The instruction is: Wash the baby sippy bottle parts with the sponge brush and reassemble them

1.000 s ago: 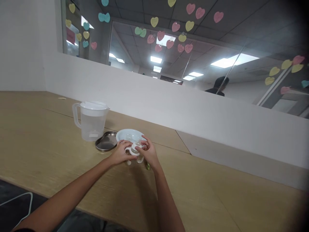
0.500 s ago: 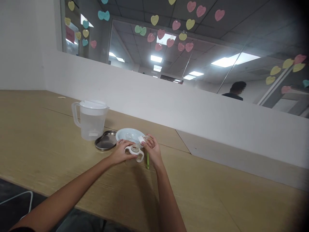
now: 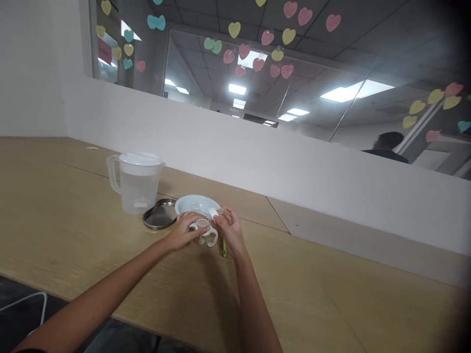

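My left hand [image 3: 184, 233] is wrapped round a baby bottle [image 3: 202, 223] with two white curved side handles and an uncapped, round mouth turned up towards me. Pinched in the fingers of my right hand [image 3: 233, 231] is a small white piece with a clear part [image 3: 213, 213], perhaps the bottle's top; its kind is hard to make out. Both hands are just in front of a pale blue basin [image 3: 183, 202], and the two held things are close but apart. A green handle [image 3: 224, 248] shows below my right hand, its other end hidden.
A clear lidded pitcher [image 3: 139, 189] stands on the wooden table [image 3: 110, 245] to the left. Between it and the basin lies a metal kidney tray [image 3: 158, 220]. Behind the table is a white wall [image 3: 221, 147] with glass above; a person [image 3: 388, 147] is seen through or in it.
The bottle has tilted a little and its handles have turned slightly in my left hand. My right hand keeps the small white piece, now moved slightly left. The person behind the glass has moved right.
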Available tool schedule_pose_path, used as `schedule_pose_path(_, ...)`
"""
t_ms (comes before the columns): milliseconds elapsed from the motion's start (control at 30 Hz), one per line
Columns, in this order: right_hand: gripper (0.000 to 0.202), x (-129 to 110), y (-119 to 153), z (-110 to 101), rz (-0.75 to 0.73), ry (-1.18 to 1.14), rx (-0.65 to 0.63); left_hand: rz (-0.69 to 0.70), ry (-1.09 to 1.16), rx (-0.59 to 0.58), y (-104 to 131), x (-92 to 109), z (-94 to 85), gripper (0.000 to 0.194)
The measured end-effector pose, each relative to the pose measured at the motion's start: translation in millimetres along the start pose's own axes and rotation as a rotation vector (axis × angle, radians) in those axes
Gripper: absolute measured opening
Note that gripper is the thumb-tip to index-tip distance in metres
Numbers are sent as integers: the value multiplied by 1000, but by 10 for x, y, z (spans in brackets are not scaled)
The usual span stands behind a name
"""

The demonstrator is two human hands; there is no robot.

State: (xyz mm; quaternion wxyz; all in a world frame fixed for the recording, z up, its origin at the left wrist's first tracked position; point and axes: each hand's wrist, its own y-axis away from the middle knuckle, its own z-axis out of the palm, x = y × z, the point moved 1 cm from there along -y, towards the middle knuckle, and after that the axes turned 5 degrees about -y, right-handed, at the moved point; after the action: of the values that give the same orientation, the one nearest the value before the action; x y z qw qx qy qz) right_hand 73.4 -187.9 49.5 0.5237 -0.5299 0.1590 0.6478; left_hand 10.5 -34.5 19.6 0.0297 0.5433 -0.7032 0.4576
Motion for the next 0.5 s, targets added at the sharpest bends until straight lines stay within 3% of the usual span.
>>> schedule_pose_path(500, 50, -21, 24, 5, 30, -8, 2, 84, -18, 36, -18, -18, -65, 35)
